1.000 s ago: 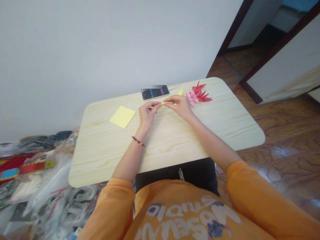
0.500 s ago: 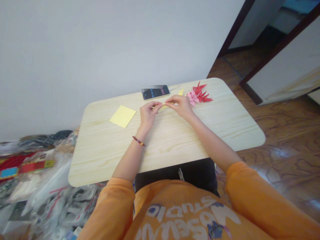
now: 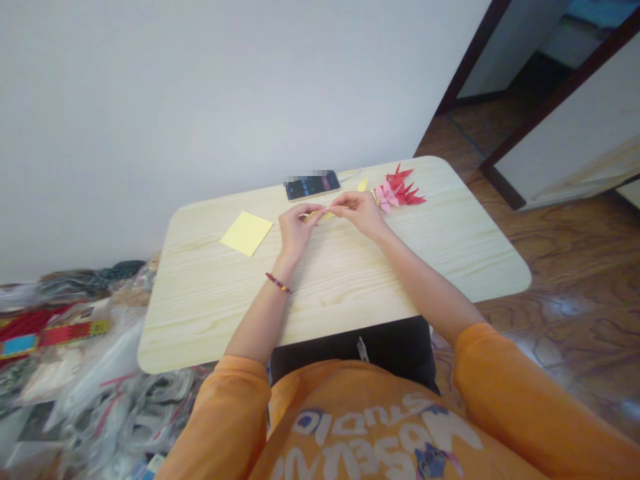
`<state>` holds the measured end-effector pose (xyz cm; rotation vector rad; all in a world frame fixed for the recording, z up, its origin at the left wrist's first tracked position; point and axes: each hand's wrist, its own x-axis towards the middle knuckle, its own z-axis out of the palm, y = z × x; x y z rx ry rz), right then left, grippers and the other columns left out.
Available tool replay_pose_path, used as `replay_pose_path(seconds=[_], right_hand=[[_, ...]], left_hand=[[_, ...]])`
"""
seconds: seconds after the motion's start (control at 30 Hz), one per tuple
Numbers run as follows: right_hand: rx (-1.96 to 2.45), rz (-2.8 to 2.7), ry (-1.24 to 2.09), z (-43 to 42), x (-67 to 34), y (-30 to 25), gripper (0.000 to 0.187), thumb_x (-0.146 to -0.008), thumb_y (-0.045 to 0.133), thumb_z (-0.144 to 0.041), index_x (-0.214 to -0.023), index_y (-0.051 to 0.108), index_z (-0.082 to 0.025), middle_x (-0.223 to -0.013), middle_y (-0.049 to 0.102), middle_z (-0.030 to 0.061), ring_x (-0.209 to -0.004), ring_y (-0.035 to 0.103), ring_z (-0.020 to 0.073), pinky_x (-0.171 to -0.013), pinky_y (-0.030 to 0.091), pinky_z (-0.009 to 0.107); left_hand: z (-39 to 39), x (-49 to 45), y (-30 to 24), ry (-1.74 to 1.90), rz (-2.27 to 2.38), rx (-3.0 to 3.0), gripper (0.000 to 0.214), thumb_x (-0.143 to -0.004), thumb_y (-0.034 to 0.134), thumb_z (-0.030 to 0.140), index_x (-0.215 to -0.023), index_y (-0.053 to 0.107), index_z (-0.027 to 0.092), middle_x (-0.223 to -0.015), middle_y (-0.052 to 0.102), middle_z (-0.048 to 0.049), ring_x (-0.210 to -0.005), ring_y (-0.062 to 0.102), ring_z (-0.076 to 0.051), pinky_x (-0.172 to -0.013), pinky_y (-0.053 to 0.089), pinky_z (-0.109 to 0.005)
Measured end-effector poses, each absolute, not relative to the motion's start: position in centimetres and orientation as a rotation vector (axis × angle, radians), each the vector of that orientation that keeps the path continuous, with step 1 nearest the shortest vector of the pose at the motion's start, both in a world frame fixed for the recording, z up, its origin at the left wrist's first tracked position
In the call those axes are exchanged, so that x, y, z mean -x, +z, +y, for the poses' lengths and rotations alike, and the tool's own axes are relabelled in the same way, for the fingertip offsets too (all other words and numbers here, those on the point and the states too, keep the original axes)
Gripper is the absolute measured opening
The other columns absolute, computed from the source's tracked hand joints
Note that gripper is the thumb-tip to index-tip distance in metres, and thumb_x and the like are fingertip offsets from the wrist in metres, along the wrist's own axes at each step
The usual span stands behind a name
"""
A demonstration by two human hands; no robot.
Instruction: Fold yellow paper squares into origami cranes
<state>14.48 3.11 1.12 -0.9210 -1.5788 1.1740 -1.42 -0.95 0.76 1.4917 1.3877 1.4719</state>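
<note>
A small piece of folded yellow paper [image 3: 327, 214] is pinched between my two hands, just above the table's far half. My left hand [image 3: 296, 227] grips it from the left with thumb and fingertips. From the right, my right hand [image 3: 361, 209] pinches it, the fingertips of both hands almost touching. Most of the paper is hidden by the fingers, so its folds do not show clearly. Left of my hands lies a square stack of yellow paper [image 3: 247, 233]. Beyond my right hand are a pink origami flower [image 3: 387, 197] and red origami flowers [image 3: 400, 178].
A phone [image 3: 313, 186] with a lit screen and a cable lies at the far edge of the pale wooden table [image 3: 210, 313], against the wall. Another yellow paper piece [image 3: 363, 185] sits behind my right hand. Plastic-bagged goods [image 3: 125, 400] lie left of the table.
My hands stay in nearly the same place, with the fingertips shifted slightly on the yellow paper. Nothing else on the table has visibly moved.
</note>
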Motion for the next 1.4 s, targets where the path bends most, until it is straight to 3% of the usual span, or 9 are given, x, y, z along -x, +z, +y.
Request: replay_pose_path(seconds=[0.27, 0.57, 0.8, 0.97, 1.1, 1.23, 1.4], right_hand=[[0.909, -1.532, 1.188, 3.4, -14.7, 1.4, 0.02, -0.063, 0.073, -0.032, -0.07, 0.064, -0.015, -0.065, 0.06, 0.0002, -0.06, 0.051, 0.0102, -0.056, 0.039, 0.025], [0.948, -1.541, 1.189, 3.6, -14.7, 1.2, 0.022, -0.063, 0.073, -0.034, -0.071, 0.062, -0.016, -0.067, 0.061, -0.0001, -0.063, 0.053, 0.011, -0.06, 0.044, 0.026], [0.963, -1.528, 1.298, 4.0, -15.0, 1.1, 0.021, -0.061, 0.075, -0.032, -0.07, 0.062, -0.017, -0.063, 0.061, -0.0016, -0.056, 0.052, 0.0092, -0.056, 0.047, 0.024], [0.965, -1.611, 1.389, 4.1, -15.3, 0.9, 0.016, -0.064, 0.072, -0.029, -0.068, 0.063, -0.016, -0.062, 0.06, -0.0017, -0.055, 0.052, 0.0084, -0.053, 0.046, 0.022], [0.952, -1.706, 1.448, 3.9, -15.3, 0.7, 0.018, -0.063, 0.074, -0.03, -0.069, 0.066, -0.015, -0.061, 0.06, -0.001, -0.054, 0.052, 0.0084, -0.052, 0.045, 0.022], [0.973, -1.678, 1.4, 3.6, -15.0, 0.7, 0.025, -0.059, 0.078, -0.034, -0.069, 0.065, -0.015, -0.06, 0.062, -0.0001, -0.052, 0.052, 0.0092, -0.05, 0.045, 0.023], [0.967, -1.517, 1.264, 3.6, -14.7, 0.7, 0.031, -0.058, 0.079, -0.039, -0.076, 0.065, -0.018, -0.073, 0.066, 0.0027, -0.068, 0.062, 0.0141, -0.065, 0.054, 0.029]], left_hand=[[-0.9, 1.4, 1.0, 1.482, 1.38, -1.435, 0.018, -0.071, 0.073, 0.032, -0.078, 0.073, 0.016, -0.075, 0.072, -0.0037, -0.06, 0.063, -0.011, -0.058, 0.05, -0.022], [-0.8, 1.6, 0.9, 1.48, 1.472, -1.454, 0.022, -0.067, 0.076, 0.037, -0.066, 0.07, 0.017, -0.064, 0.068, -0.0026, -0.058, 0.061, -0.012, -0.06, 0.048, -0.024], [-0.4, 2.3, 0.6, 1.328, 1.368, -1.246, 0.034, -0.056, 0.082, 0.044, -0.054, 0.062, 0.016, -0.055, 0.062, -0.0007, -0.05, 0.052, -0.01, -0.052, 0.044, -0.024], [-0.5, 2.8, 1.1, 1.191, 1.331, -1.228, 0.031, -0.063, 0.078, 0.044, -0.063, 0.068, 0.014, -0.061, 0.066, -0.0035, -0.055, 0.056, -0.01, -0.056, 0.044, -0.023], [-0.9, 2.5, 1.4, 1.141, 1.305, -1.232, 0.035, -0.055, 0.084, 0.035, -0.08, 0.072, 0.014, -0.071, 0.071, -0.0065, -0.059, 0.06, -0.013, -0.054, 0.044, -0.023], [-1.0, 2.3, 1.3, 1.094, 1.275, -1.223, 0.034, -0.051, 0.085, 0.033, -0.078, 0.072, 0.015, -0.067, 0.071, -0.006, -0.058, 0.062, -0.014, -0.054, 0.046, -0.024], [-0.6, 2.1, 0.5, 1.158, 1.188, -1.134, 0.034, -0.051, 0.084, 0.028, -0.08, 0.071, 0.016, -0.072, 0.072, -0.0049, -0.066, 0.065, -0.015, -0.065, 0.051, -0.026]])
